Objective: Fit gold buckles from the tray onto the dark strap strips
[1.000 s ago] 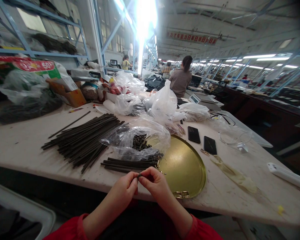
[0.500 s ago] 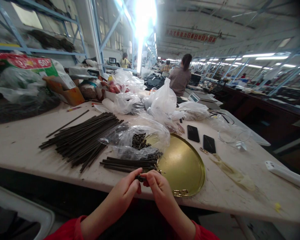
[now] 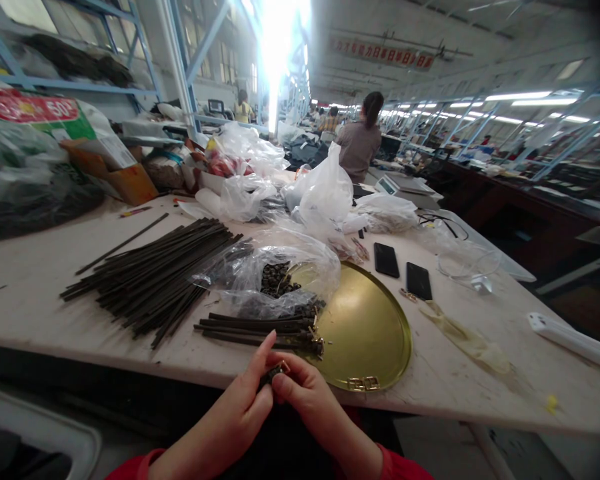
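Observation:
Close to the table's front edge, my left hand [image 3: 250,395] and my right hand [image 3: 307,390] meet around a dark strap with a gold buckle [image 3: 276,373]. Both hands are closed on it, and most of the strap is hidden by my fingers. Just beyond them lies a small stack of dark straps with gold buckles [image 3: 260,328], its right ends over the tray rim. A round gold tray [image 3: 375,320] holds a few loose gold buckles [image 3: 363,383] at its front edge. Small dark loops [image 3: 277,279] fill an open clear plastic bag [image 3: 235,293] overlapping the tray.
A fanned pile of dark strips [image 3: 150,273] lies to the left. Two black phones [image 3: 386,260], a yellowish glove-like item [image 3: 470,343] and a white handheld device [image 3: 573,339] are on the right. White plastic bags [image 3: 325,187] crowd the back; a person [image 3: 357,143] is beyond.
My hands have come slightly down towards me, and the gold buckle now shows between my fingers. The camera view has shifted a little.

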{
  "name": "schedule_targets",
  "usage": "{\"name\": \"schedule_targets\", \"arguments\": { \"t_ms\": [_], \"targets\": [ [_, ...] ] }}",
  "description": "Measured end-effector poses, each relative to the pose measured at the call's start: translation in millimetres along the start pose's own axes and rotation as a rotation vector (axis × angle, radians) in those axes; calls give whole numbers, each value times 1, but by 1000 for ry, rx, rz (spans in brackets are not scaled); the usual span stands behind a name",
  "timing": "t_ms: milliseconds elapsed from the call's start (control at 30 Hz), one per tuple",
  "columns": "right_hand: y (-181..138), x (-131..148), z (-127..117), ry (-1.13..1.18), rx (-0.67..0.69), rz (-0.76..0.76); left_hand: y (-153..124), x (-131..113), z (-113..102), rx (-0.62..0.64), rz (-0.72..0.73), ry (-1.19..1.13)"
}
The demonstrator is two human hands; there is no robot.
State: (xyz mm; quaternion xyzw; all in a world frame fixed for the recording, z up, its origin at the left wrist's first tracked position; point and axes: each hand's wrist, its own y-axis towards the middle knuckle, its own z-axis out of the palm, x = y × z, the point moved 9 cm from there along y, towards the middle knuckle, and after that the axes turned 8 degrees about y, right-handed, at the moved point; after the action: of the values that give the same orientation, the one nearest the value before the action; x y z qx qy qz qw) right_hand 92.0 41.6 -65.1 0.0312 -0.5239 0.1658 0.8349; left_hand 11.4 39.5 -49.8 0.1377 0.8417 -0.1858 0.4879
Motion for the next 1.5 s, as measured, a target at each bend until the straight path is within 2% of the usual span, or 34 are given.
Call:
{"name": "schedule_targets", "arguments": {
  "t_ms": [100, 200, 300, 367, 500, 667, 800, 933, 1000, 1133, 1267, 1333, 1500],
  "targets": [
    [-3, 8, -6, -137, -60, -136, 2, 5, -2, -32, -21, -40],
    [-7, 10, -11, -246, -125, -210, 4, 16, 6, 10, -52, -97],
    [-10, 8, -17, -304, -183, -207, 3, 23, 14, 63, -65, -156],
    [-11, 8, -21, -314, -197, -196, 3, 22, 10, 32, -56, -143],
    [-11, 6, -21, -334, -133, -125, 2, 12, 0, -8, -66, -133],
    [-21, 3, -18, -370, -101, -77, -1, 3, 6, 55, -81, -177],
    [-28, 0, -17, -227, -150, -58, -6, -1, 13, 50, -110, -279],
    [-30, -5, -8, 48, -101, 4, -12, -8, 17, 53, -158, -455],
    [-31, -3, -6, 92, -76, -6, -16, -9, 19, 57, -203, -536],
    [-39, 4, -2, -23, -43, -62, -18, 1, 23, 81, -283, -597],
    [-48, 6, 3, -177, -3, -86, -23, 11, 42, 251, -407, -713],
    [-50, 4, 4, -170, 5, -62, -28, 11, 47, 293, -454, -787],
    [-43, -7, -10, 197, -160, 47, -31, 1, 30, 127, -388, -772]
  ]
}}
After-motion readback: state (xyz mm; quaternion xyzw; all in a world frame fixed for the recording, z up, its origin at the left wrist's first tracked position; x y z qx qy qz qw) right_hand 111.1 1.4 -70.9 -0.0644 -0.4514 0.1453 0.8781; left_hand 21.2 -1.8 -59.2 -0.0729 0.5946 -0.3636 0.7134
